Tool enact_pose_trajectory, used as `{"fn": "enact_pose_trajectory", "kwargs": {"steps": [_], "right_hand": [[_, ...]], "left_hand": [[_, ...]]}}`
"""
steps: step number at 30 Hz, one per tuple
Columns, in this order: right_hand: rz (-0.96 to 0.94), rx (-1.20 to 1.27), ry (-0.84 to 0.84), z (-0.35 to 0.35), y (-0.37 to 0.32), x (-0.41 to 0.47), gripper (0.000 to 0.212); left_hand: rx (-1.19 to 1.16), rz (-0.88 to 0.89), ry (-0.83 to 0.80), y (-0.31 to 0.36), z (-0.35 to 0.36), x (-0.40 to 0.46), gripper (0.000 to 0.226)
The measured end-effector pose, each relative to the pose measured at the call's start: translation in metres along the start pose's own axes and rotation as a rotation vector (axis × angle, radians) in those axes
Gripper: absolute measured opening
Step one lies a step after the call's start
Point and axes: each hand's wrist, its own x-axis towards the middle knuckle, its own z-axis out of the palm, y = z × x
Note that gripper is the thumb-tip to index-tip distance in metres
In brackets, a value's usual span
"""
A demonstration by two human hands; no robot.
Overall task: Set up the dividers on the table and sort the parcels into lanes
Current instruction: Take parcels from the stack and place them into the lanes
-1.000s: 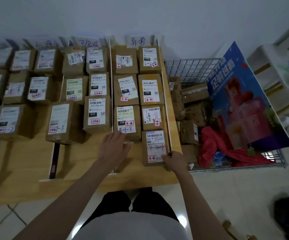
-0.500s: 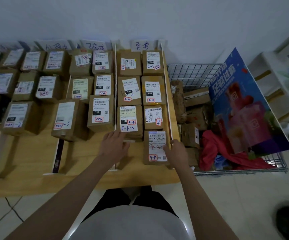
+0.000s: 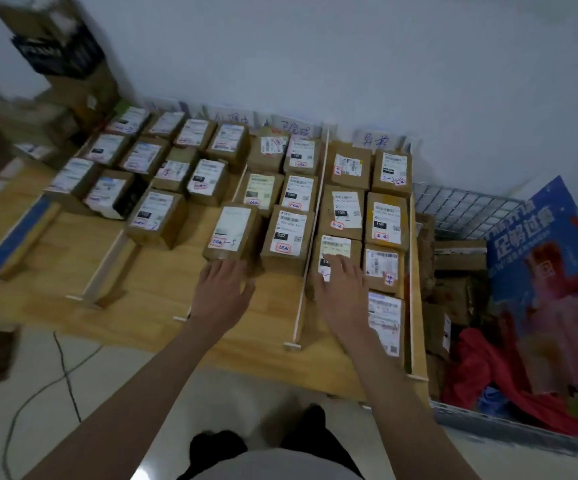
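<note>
Several brown parcels with white labels stand in lanes on the wooden table (image 3: 73, 258), split by thin white dividers (image 3: 310, 233). My left hand (image 3: 221, 292) is open with its fingers spread, the fingertips at the front face of the parcel marked "-5" (image 3: 234, 233), left of that divider. In the rightmost lane, my right hand (image 3: 343, 292) lies flat on top of a labelled parcel (image 3: 334, 247). The front parcel (image 3: 384, 320) lies just right of my wrist, against the end divider (image 3: 410, 271).
A wire basket (image 3: 460, 209) at the table's right end holds more brown parcels (image 3: 454, 261), a red cloth (image 3: 481, 368) and a blue poster board (image 3: 540, 271). Handwritten lane signs (image 3: 374, 140) lean on the back wall. Blurred boxes (image 3: 62, 53) are stacked at far left. A cable (image 3: 66, 372) runs over the floor.
The view swung left and blurred. My right hand left the front parcel and moved onto the one left of it. My left hand crossed the divider leftward to the "-5" parcel.
</note>
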Motion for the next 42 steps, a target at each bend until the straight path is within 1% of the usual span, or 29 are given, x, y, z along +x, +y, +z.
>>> {"fn": "enact_pose_trajectory", "kwargs": {"steps": [1, 4, 9, 12, 16, 19, 25, 30, 35, 38, 42], "right_hand": [[-0.022, -0.016, -0.012, 0.005, -0.016, -0.002, 0.043], [-0.073, -0.030, -0.042, 0.022, -0.069, -0.010, 0.044], [-0.183, -0.075, -0.025, 0.058, -0.159, -0.032, 0.044], [-0.208, -0.054, -0.029, 0.080, -0.207, -0.045, 0.041], [-0.224, -0.062, -0.048, 0.108, -0.258, -0.060, 0.046], [-0.232, -0.054, -0.058, 0.124, -0.290, -0.061, 0.046], [-0.261, -0.036, -0.072, 0.155, -0.352, -0.026, 0.045], [-0.255, 0.011, -0.080, 0.186, -0.411, 0.024, 0.047], [-0.278, 0.055, -0.125, 0.216, -0.475, 0.071, 0.047], [-0.274, 0.061, -0.145, 0.229, -0.503, 0.091, 0.048], [-0.265, 0.057, -0.129, 0.244, -0.533, 0.118, 0.048]], "left_hand": [[0.013, -0.004, 0.007, -0.015, -0.003, -0.006, 0.051], [-0.008, -0.052, 0.069, -0.066, -0.013, -0.025, 0.043], [0.010, -0.139, 0.107, -0.159, -0.036, -0.061, 0.045], [0.024, -0.160, 0.093, -0.212, -0.050, -0.076, 0.045], [0.019, -0.202, 0.086, -0.269, -0.066, -0.091, 0.047], [0.005, -0.228, 0.096, -0.303, -0.073, -0.093, 0.049], [0.006, -0.268, 0.098, -0.365, -0.085, -0.063, 0.050], [0.023, -0.279, 0.082, -0.423, -0.103, -0.018, 0.051], [0.068, -0.303, 0.108, -0.488, -0.127, 0.025, 0.049], [0.061, -0.332, 0.095, -0.520, -0.137, 0.045, 0.050], [0.064, -0.326, 0.088, -0.560, -0.145, 0.076, 0.051]]}}
